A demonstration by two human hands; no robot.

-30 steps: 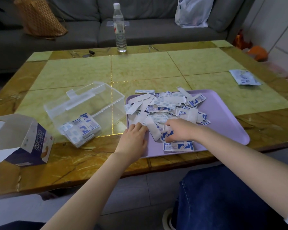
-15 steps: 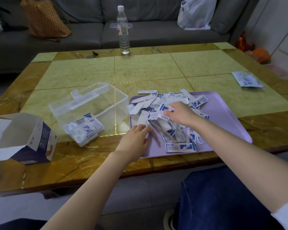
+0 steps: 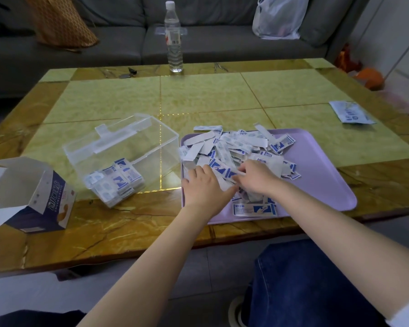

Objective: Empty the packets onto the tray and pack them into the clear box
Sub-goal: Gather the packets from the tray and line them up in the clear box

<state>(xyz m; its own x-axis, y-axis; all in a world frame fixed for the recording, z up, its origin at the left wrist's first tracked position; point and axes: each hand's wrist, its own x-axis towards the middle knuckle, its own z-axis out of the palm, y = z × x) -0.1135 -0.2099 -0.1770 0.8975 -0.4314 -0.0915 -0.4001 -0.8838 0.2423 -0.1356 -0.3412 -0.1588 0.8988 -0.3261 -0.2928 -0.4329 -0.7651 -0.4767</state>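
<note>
A lilac tray [image 3: 321, 175] lies on the table with a heap of small white-and-blue packets [image 3: 236, 147] spread over its left half. My left hand [image 3: 204, 185] lies palm down on the packets at the tray's near left. My right hand [image 3: 255, 177] is beside it, its fingers curled over packets and pinching one with blue print. The two hands nearly touch. The clear box [image 3: 128, 152] stands tilted to the left of the tray, with a small stack of packets [image 3: 115, 182] in its near corner.
An opened white and dark blue carton [image 3: 31, 199] lies at the near left. A water bottle [image 3: 173, 38] stands at the table's far edge. A flat packet bag [image 3: 351, 112] lies at the far right. A sofa with bags runs behind.
My right hand has come back from the middle of the heap toward my left hand. My left hand has slid forward onto the packets. The heap has been drawn together.
</note>
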